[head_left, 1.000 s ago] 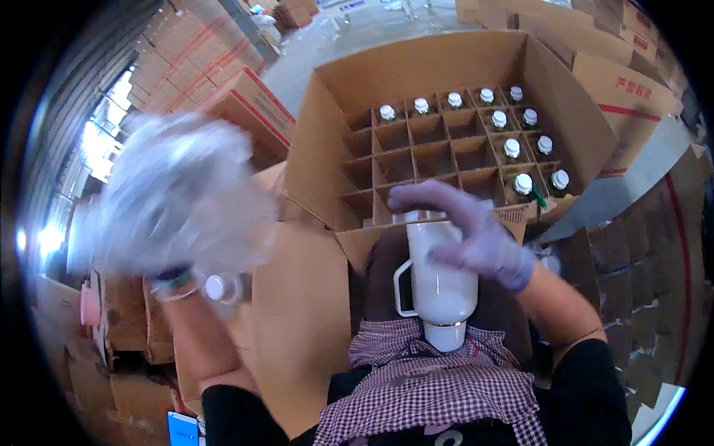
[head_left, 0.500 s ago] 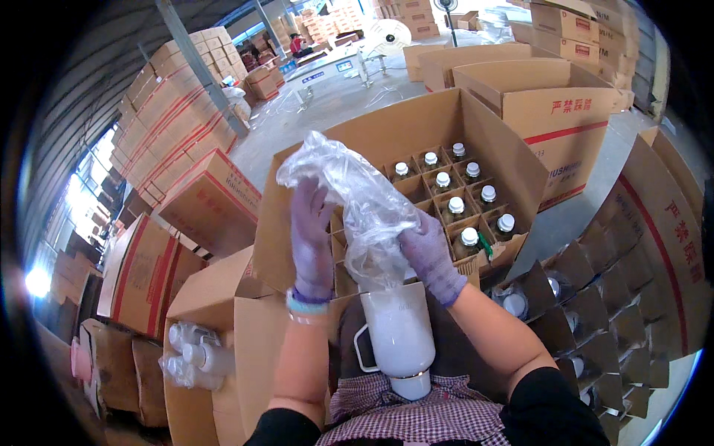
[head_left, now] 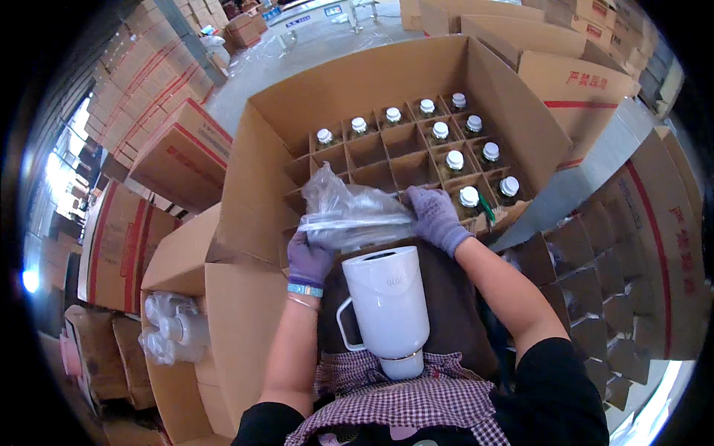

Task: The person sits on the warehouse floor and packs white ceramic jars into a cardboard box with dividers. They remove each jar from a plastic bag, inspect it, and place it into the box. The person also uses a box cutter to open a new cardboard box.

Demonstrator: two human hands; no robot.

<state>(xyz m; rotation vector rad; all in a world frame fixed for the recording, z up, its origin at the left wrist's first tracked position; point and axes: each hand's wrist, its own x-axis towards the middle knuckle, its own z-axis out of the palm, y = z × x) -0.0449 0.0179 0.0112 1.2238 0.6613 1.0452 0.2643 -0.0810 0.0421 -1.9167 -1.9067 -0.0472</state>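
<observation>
Head view: both gloved hands, left hand point(head_left: 309, 259) and right hand point(head_left: 437, 218), pinch a thin clear plastic bag point(head_left: 353, 215) over the white jug point(head_left: 388, 305). Bag looks light, floppy and slippery, best held by its open rim; the jug seems rigid, probably light.

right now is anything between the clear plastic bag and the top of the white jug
Nothing visible. Both gloved hands, left and right, hold the crumpled clear plastic bag directly over the white handled plastic jug, at its upper rim; no other thing shows between bag and jug.
</observation>
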